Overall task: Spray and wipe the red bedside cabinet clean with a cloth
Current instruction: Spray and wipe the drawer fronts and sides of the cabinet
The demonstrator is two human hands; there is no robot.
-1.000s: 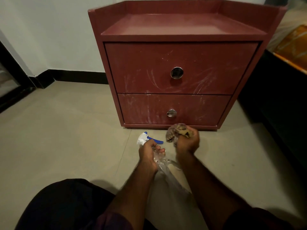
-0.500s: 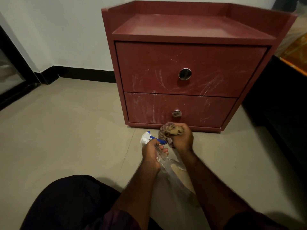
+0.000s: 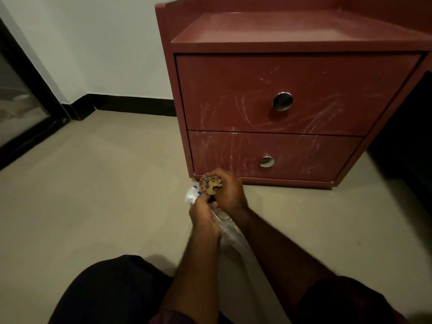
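The red bedside cabinet (image 3: 292,94) stands on the floor against the wall, its two drawer fronts streaked with white dust and each carrying a round silver knob. Just below its bottom left corner, my right hand (image 3: 230,190) grips a bunched patterned cloth (image 3: 211,183). My left hand (image 3: 203,212) holds the neck of a clear spray bottle (image 3: 224,224) with a white and blue nozzle (image 3: 191,194). The two hands touch, and the cloth sits right over the nozzle. The bottle's lower body is blurred between my forearms.
Beige floor (image 3: 93,195) spreads out to the left. A black skirting (image 3: 131,105) runs along the white wall. A dark framed glass door (image 3: 21,108) stands at the far left. Dark furniture (image 3: 409,141) borders the cabinet's right side. My dark-clothed knee (image 3: 109,293) fills the bottom.
My hands have come together, so the cloth now sits against the bottle's nozzle. My view has shifted left, putting the cabinet further right in the frame.
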